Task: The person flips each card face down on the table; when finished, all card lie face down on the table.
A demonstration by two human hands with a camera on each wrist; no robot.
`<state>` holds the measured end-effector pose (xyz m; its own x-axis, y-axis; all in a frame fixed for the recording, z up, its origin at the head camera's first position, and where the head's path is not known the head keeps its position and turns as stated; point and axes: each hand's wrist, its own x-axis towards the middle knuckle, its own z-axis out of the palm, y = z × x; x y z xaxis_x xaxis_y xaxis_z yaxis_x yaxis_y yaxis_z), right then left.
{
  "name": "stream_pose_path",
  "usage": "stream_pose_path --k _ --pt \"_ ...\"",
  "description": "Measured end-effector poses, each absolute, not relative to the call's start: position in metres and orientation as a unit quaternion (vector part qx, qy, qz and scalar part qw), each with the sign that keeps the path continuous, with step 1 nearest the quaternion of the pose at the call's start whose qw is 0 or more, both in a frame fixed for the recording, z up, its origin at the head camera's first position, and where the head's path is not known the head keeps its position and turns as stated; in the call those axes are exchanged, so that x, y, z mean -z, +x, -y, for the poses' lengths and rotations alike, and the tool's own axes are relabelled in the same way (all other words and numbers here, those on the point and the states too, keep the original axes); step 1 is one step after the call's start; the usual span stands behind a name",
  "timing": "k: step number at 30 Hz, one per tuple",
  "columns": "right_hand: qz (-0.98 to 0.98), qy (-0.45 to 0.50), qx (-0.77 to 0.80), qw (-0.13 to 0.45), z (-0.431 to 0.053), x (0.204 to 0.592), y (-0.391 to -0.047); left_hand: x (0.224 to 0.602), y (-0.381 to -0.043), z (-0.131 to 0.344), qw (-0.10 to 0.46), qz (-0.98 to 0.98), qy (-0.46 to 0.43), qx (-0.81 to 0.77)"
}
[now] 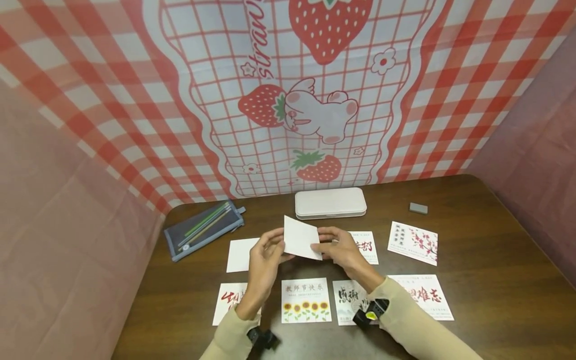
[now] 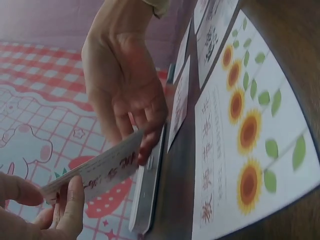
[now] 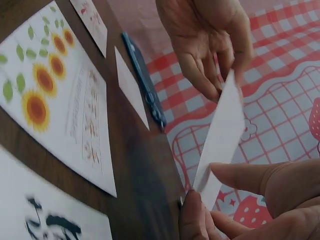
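Both hands hold a white card (image 1: 300, 239) raised above the table, its blank side toward the head camera. My left hand (image 1: 264, 262) pinches the card's left edge between thumb and fingers. At the right edge, the thumb and fingers of my right hand (image 1: 344, 252) grip it too. Red writing shows on the card's other face in the left wrist view, where the card (image 2: 112, 167) is tilted. Beneath the hands lie a blank white card (image 1: 238, 255), partly behind the left hand, and a card with red characters (image 1: 366, 245), partly behind the right.
A sunflower card (image 1: 306, 300) lies in front, between a red-lettered card (image 1: 225, 302) and a black-lettered card (image 1: 344, 300). Rightward are a blossom card (image 1: 413, 242) and another red-lettered card (image 1: 434, 297). Behind stand a white case (image 1: 330, 202), a mesh pencil pouch (image 1: 204, 230) and a grey block (image 1: 418, 208).
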<state>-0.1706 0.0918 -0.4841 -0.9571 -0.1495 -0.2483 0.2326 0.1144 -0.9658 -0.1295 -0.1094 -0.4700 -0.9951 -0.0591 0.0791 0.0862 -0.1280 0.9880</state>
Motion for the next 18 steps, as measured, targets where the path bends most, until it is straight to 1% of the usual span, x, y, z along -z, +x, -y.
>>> stream_pose_path --k 8,18 --pt "-0.743 0.019 0.657 0.125 -0.100 0.487 -0.175 0.474 -0.133 0.124 0.041 0.749 0.030 0.660" --pt "-0.753 0.000 0.647 0.117 -0.100 0.492 -0.179 0.482 -0.137 0.133 0.017 0.828 0.043 0.559"
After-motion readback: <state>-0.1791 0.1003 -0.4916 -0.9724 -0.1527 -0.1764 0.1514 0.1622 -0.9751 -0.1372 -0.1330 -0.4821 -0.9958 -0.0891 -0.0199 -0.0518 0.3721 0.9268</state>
